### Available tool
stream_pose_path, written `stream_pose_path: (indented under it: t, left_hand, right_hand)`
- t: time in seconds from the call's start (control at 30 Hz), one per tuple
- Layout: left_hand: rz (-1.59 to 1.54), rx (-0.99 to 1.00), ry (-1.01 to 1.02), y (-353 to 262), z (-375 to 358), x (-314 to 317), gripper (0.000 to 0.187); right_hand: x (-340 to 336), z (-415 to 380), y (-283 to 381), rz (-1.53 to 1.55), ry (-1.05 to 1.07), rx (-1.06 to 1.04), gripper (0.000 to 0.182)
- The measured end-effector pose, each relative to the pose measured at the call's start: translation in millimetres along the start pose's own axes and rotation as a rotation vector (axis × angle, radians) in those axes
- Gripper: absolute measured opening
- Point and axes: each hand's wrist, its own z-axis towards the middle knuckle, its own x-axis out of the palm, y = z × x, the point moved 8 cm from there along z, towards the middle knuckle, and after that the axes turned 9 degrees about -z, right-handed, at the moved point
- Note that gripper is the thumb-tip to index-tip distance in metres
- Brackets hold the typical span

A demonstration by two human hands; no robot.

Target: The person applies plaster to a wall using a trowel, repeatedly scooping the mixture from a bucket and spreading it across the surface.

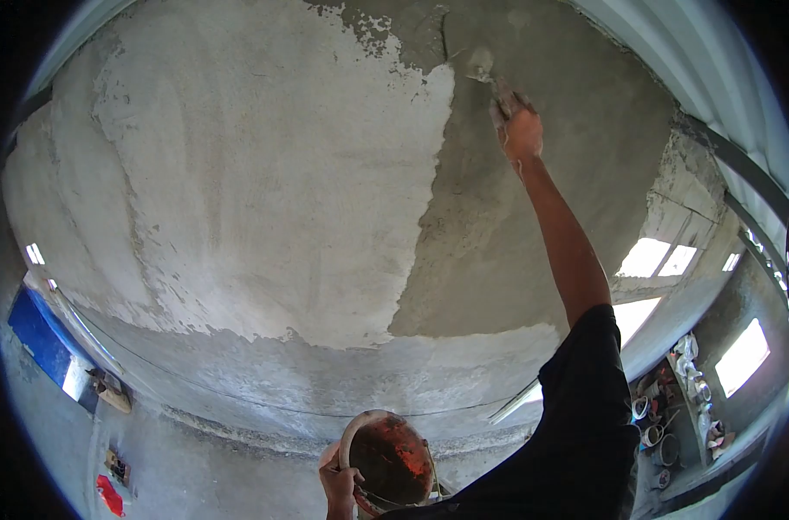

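Note:
My right hand (521,132) is stretched high up against the wall, fingers closed around the handle of a small trowel. The trowel's pale, wet-looking blade (480,63) lies against the darker fresh plaster (576,113); the hand largely hides the handle. To the left of that plaster is a lighter, dry-looking coat (282,165) with a ragged edge. Low in front of me, my left hand (339,482) grips the near left side of a round bucket (349,446). The bucket is tilted so its inside shows, dark with orange-red patches.
A corrugated roof (715,52) with dark beams slopes at the upper right. Bright window openings (742,356) are on the right. Shelves with buckets and bags (689,373) stand at the lower right. A blue panel (41,332) and a red item (110,496) are at the left.

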Motion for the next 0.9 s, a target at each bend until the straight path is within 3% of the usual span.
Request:
stream_pose_path:
  t: [0.23, 0.33, 0.37, 0.43, 0.53, 0.67, 0.77, 0.83, 0.9]
  left_hand:
    - [0.021, -0.053, -0.004, 5.2, 1.2, -1.1, 0.056]
    - [-0.017, -0.068, -0.006, 13.5, 4.7, -2.4, 0.061]
    - [-0.021, -0.071, 0.003, 15.2, 6.1, -2.6, 0.061]
    - [0.023, -0.084, 0.006, 15.7, 6.4, -3.2, 0.061]
    - [0.046, -0.073, 0.008, 18.2, 7.8, -3.0, 0.06]
    - [0.014, -0.033, 0.004, 11.6, 3.2, -1.7, 0.05]
    - [-0.024, -0.039, -0.004, 10.2, 2.5, 0.1, 0.052]
    - [0.015, -0.062, 0.007, 8.6, 2.2, -0.6, 0.053]
    - [0.056, -0.086, 0.017, 12.4, 0.5, -2.2, 0.053]
  right_hand:
    - [10.5, -66.5, 8.6, 0.036, 0.162, -0.176, 0.046]
    - [4.5, -69.4, -0.9, 0.121, 0.257, -0.051, 0.048]
    - [6.3, -64.0, -3.5, 0.12, 0.256, -0.049, 0.048]
    - [-5.5, -38.5, -9.2, -0.107, -0.021, -0.076, 0.045]
    - [-8.7, 0.2, -19.4, -0.051, -0.098, -0.032, 0.043]
    - [2.0, 14.1, -20.1, 0.013, -0.066, -0.028, 0.045]
    - [25.6, -11.7, -19.1, -0.117, 0.055, 0.014, 0.047]
    - [37.3, -45.4, -3.9, -0.209, 0.103, -0.173, 0.046]
    - [37.2, -76.3, -4.3, -0.107, 0.13, -0.173, 0.047]
